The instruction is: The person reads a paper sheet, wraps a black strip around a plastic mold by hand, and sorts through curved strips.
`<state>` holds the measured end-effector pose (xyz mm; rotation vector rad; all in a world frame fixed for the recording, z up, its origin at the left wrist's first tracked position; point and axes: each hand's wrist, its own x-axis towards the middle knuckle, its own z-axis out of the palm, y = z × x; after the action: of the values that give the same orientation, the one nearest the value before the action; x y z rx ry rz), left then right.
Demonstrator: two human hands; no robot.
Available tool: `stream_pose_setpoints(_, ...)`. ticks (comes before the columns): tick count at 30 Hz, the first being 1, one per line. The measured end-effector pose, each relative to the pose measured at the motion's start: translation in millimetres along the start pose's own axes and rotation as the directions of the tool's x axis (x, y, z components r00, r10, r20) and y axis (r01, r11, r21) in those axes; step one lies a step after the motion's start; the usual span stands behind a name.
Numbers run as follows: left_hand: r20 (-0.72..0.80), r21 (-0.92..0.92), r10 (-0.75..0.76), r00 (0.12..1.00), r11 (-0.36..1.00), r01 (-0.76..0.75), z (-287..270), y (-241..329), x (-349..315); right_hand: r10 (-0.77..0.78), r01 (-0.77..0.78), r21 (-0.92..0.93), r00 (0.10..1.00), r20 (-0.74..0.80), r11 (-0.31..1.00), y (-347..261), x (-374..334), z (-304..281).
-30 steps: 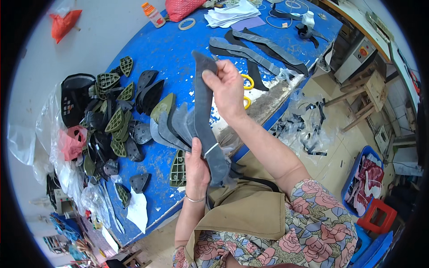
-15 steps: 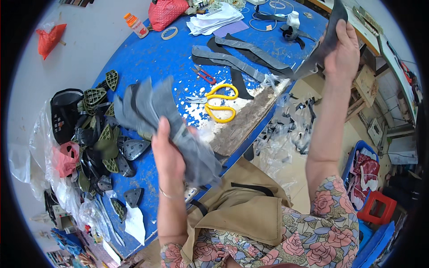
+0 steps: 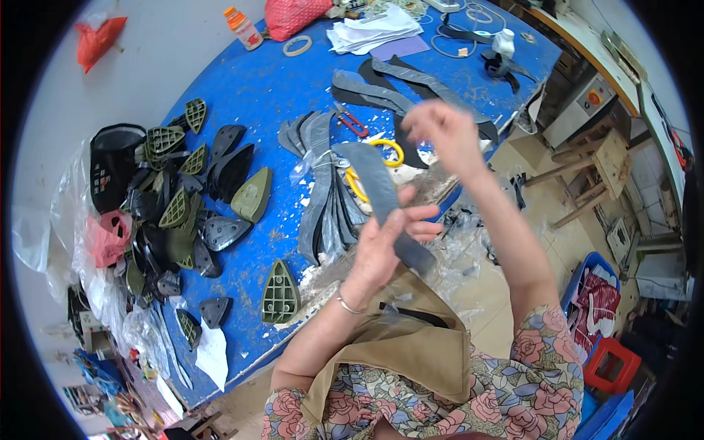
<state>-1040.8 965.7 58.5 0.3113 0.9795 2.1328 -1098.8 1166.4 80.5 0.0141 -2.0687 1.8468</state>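
Observation:
My left hand (image 3: 380, 253) is over the table's near edge, its thumb pressed on a curved grey strip (image 3: 365, 172) that slants up and left from it. Off to the upper right, my right hand (image 3: 446, 138) is raised and smeared by motion; I cannot make out anything in it. Beside the held strip lies a bundle of similar grey strips (image 3: 317, 198), gathered with clear plastic at its middle. Yellow-handled scissors (image 3: 394, 150) are partly covered by the strip. Red thread snips (image 3: 353, 122) rest just beyond, near more grey and black strips (image 3: 370, 89).
Dark and olive moulded pieces (image 3: 158, 213) are heaped at the left of the blue table (image 3: 257, 95); one ribbed green piece (image 3: 280, 292) lies near the front edge. White papers (image 3: 374, 31), tape (image 3: 297, 46) and a bottle (image 3: 243, 29) are at the back. A wooden stool (image 3: 609, 161) stands right.
The bundle has left my left hand and lies on the table. My left hand now holds a single strip. My right hand has come down and inward, without the dark strip it held up.

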Motion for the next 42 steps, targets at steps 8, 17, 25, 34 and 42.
stream_pose_setpoints(8,-0.077,-0.188,0.175,0.981,0.964,-0.187,-61.3,46.7,-12.2,0.002,0.005,-0.926,1.0,0.007,0.378,101.5,122.6,-48.3)
stream_pose_setpoints(17,-0.15,-0.242,0.252,0.956,0.928,-0.282,-94.3,34.2,-9.0,-0.1,0.177,-0.95,0.983,0.155,0.258,108.4,131.5,-65.1)
stream_pose_setpoints(25,-0.076,-0.382,0.317,0.945,0.866,-0.322,-107.5,26.6,-2.7,0.024,0.137,-0.978,0.99,0.142,0.16,107.3,128.4,-55.6)
stream_pose_setpoints(34,-0.116,-0.414,0.344,0.932,0.836,-0.36,-113.0,21.9,-5.3,0.079,0.04,-0.972,0.995,0.059,0.23,117.2,136.1,-62.9)
stream_pose_setpoints(42,-0.165,-0.411,0.315,0.935,0.84,-0.356,-106.3,22.3,-6.3,0.097,-0.024,-0.929,0.995,0.012,0.369,104.7,146.4,-71.7)
